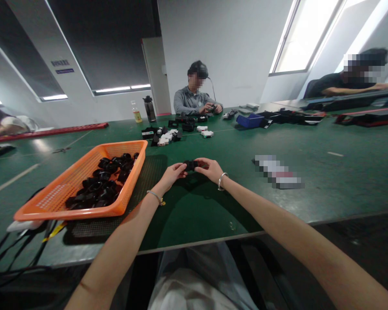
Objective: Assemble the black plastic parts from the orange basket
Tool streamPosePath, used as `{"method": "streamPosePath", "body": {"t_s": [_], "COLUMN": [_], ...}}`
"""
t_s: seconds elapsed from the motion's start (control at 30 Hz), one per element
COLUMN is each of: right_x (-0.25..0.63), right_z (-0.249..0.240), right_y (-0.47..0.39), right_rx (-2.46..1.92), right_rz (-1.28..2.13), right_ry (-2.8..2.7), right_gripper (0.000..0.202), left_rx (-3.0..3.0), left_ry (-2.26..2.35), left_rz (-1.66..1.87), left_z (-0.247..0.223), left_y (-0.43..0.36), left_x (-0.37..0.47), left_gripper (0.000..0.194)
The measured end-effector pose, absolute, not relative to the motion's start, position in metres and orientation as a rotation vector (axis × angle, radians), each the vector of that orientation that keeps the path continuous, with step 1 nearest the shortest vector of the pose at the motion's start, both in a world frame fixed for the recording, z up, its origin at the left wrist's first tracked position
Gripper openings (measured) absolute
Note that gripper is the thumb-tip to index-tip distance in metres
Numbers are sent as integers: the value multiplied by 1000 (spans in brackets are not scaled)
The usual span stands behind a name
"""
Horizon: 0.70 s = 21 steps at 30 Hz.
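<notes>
Between my two hands, just above the green table (pixel 194 228), is a small black plastic part (pixel 191 165). My left hand (pixel 175 173) pinches its left end with thumb and fingers. On the other end, the fingers of my right hand (pixel 211 168) are closed. The fingertips cover part of it, and its exact kind is too small to make out. To the left of my left hand stands an orange plastic basket (pixel 135 184) holding several black, ring-like plastic parts (pixel 100 185).
A flat, blurred-out item (pixel 278 173) lies to the right. Farther back are white and black parts (pixel 166 137), a blue tray (pixel 249 121), a dark bottle (pixel 149 110) and a drink bottle (pixel 136 114). A co-worker (pixel 195 92) sits opposite. Cables (pixel 22 245) run at the left edge.
</notes>
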State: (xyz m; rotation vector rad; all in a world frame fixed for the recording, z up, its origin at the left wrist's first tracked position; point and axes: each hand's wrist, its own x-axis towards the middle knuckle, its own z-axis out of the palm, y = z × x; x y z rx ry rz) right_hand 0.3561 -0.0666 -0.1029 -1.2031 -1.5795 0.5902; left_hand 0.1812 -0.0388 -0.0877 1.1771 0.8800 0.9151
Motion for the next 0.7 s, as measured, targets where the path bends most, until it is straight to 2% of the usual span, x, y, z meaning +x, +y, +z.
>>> {"method": "streamPosePath", "body": {"t_s": [0.2, 0.53, 0.7], "right_x": [357, 357, 356], "right_z": [-103, -103, -103], "right_y": [-66, -66, -66], "right_rx": [-1201, -1227, -1214], "right_rz": [586, 597, 625], "right_ry": [-1601, -1597, -1577], "right_gripper": [29, 30, 28], "left_rx": [1164, 1147, 1150], "left_ry": [898, 877, 856], "left_rz": [920, 936, 939], "left_z": [-84, -86, -86], "left_y": [-42, -42, -41], "left_x": [182, 180, 180], "left_gripper": [11, 25, 25]}}
